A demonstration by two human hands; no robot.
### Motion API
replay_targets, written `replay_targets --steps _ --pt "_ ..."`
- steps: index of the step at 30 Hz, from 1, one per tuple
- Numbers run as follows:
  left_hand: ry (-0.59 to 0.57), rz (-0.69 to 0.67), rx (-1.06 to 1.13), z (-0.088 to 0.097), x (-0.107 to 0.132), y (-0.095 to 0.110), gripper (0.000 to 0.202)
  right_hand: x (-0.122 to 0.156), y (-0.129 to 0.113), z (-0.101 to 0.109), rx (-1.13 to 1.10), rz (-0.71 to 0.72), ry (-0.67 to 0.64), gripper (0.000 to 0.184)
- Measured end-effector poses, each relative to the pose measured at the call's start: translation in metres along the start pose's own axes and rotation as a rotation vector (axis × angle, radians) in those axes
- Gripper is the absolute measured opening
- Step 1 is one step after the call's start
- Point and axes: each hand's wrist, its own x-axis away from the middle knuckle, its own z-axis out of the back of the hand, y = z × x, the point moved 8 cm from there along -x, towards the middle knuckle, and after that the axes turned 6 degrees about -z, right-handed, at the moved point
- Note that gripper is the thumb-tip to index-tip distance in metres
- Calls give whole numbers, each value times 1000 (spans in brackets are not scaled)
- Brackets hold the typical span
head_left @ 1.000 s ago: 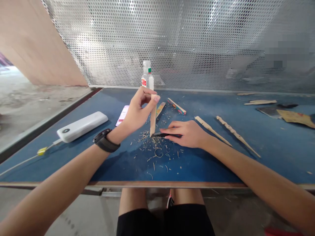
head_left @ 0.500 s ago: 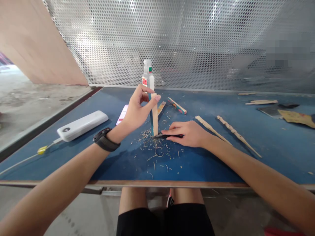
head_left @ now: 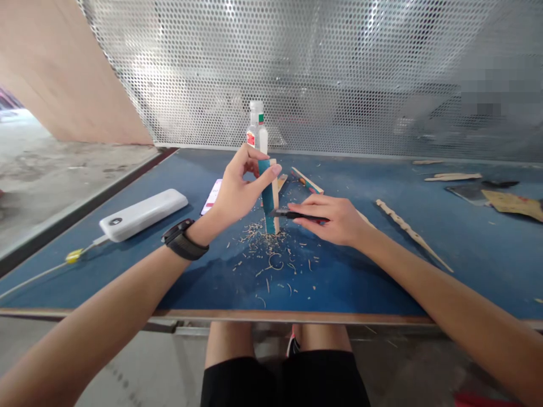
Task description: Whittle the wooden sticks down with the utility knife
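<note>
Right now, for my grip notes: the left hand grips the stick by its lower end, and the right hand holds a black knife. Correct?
Not quite: the head view shows the left hand gripping the stick by its upper end. The right hand does hold a black knife.

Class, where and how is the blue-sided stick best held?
Probably a pinch at its top end, from the left, as the left hand has it: the stick stands nearly upright, and the knife meets it lower down, from the right.
</note>
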Motion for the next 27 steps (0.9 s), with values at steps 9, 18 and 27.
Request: replay_targets --steps 9,18,27 --pt "-12 3 17 -1 -1 2 26 0 -5 -5 -17 16 -22 30" --pt "-3 -3 -14 0 -1 1 25 -5 -3 6 -70 -9 74 32" --pt "-19 7 6 0 -2 -1 26 1 -4 -4 -99 27 -68 31"
